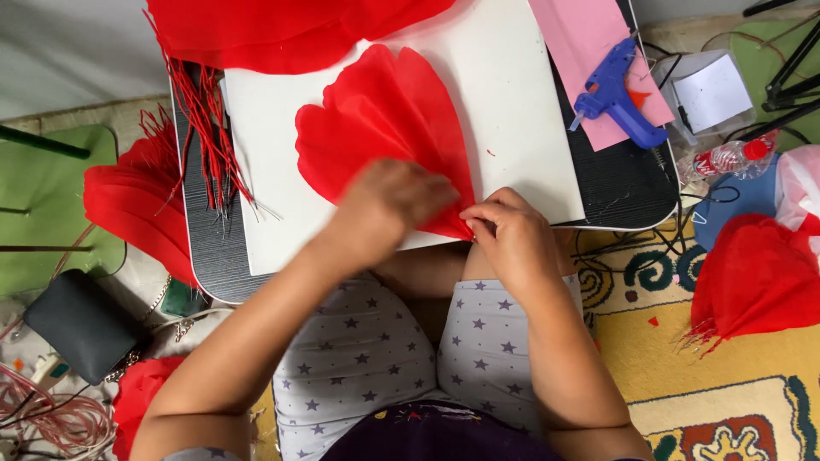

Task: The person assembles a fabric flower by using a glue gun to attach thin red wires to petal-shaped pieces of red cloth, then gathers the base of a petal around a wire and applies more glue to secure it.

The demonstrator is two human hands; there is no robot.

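1. Pinching the narrow gathered base of a red paper petal (384, 128), the right hand (506, 235) has its fingertips closed tight on the paper at the near edge of the white board (512, 102).
2. The left hand (389, 209) lies flat over the lower part of the same petal, just left of the right hand; it is blurred, so whether its fingers grip the paper or only press on it cannot be told.
3. The petal fans out across the middle of the white board, its wide scalloped edge pointing away from the person.
4. A bundle of thin red wires (205, 128) lies just off the board's left edge.
5. More red petals (282, 30) overlap the board's far left corner.
6. A pink sheet (581, 43) lies off the board's far right corner, with a blue glue gun (615, 94) resting on it.
7. A plastic bottle (726, 158) with a red cap lies well to the right of the board.
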